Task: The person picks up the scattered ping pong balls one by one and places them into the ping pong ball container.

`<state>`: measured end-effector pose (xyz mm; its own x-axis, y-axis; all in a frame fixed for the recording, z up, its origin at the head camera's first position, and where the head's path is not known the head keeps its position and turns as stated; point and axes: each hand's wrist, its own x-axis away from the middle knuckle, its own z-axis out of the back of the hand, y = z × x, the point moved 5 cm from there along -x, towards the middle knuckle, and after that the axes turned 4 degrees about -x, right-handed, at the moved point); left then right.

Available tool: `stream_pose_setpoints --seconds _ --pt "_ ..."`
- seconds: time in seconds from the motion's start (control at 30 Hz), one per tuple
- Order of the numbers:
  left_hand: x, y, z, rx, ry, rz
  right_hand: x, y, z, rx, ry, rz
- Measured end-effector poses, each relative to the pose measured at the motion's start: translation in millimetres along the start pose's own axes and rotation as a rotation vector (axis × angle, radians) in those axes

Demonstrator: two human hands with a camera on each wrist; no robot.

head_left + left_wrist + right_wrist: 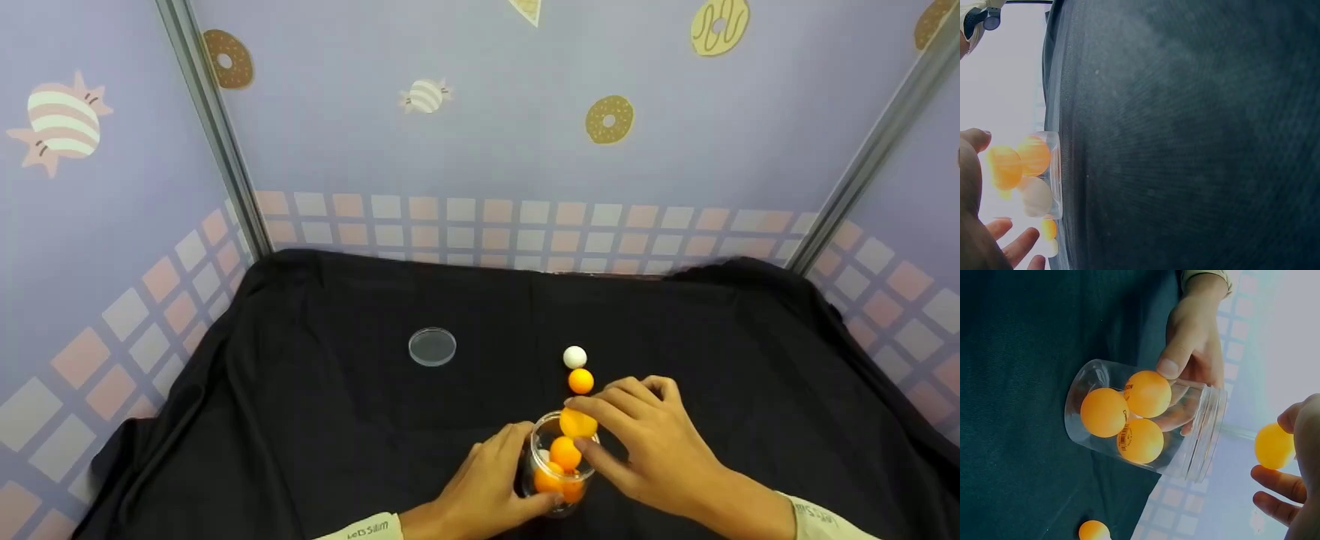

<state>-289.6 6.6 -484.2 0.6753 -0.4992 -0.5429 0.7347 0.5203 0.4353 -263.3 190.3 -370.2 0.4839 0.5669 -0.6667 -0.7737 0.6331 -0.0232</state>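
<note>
My left hand (484, 480) grips the side of a clear plastic jar (1207, 439), its thumb and fingers around the wall. The jar stands upright and uncapped on the black cloth. Several orange ping-pong balls (1104, 412) lie inside, along with a white ball (1037, 197). Over the jar's mouth, my right hand (645, 442) pinches another orange ping-pong ball (578, 422) between thumb and fingers. Just beyond the jar, a loose orange ball (580, 381) and a white ball (575, 357) rest on the cloth.
A clear round lid (432, 347) lies flat on the black cloth (337, 420), left of and beyond the jar. Patterned panels (487, 150) with metal corner posts (217, 127) enclose the back and both sides.
</note>
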Motion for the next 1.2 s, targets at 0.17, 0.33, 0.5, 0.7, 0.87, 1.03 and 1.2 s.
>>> stream_pose_setpoints --seconds 0.17,0.33,0.5,0.7,0.87,1.03,1.2 --pt "-0.1 0.1 0.5 0.014 -0.005 0.0 2 0 -1.4 0.003 0.011 0.012" --pt "0.0 -0.8 0.0 0.016 -0.016 0.016 2 1 -1.3 0.003 0.013 0.008" --pt "0.4 -1.8 -0.8 0.022 -0.036 0.038 3 2 -1.6 0.007 0.016 0.005" --pt "0.4 -1.4 -0.8 0.039 -0.054 0.049 4 4 -2.6 0.017 0.018 0.004" --pt "0.3 -1.3 -0.4 0.049 -0.055 0.052 5 7 -2.8 0.011 0.018 -0.005" --pt "0.5 -0.3 -0.2 0.031 -0.044 0.04 6 9 -2.6 0.002 0.013 -0.022" --pt "0.1 0.2 1.1 0.018 -0.021 0.018 6 10 -2.3 0.003 0.007 -0.036"
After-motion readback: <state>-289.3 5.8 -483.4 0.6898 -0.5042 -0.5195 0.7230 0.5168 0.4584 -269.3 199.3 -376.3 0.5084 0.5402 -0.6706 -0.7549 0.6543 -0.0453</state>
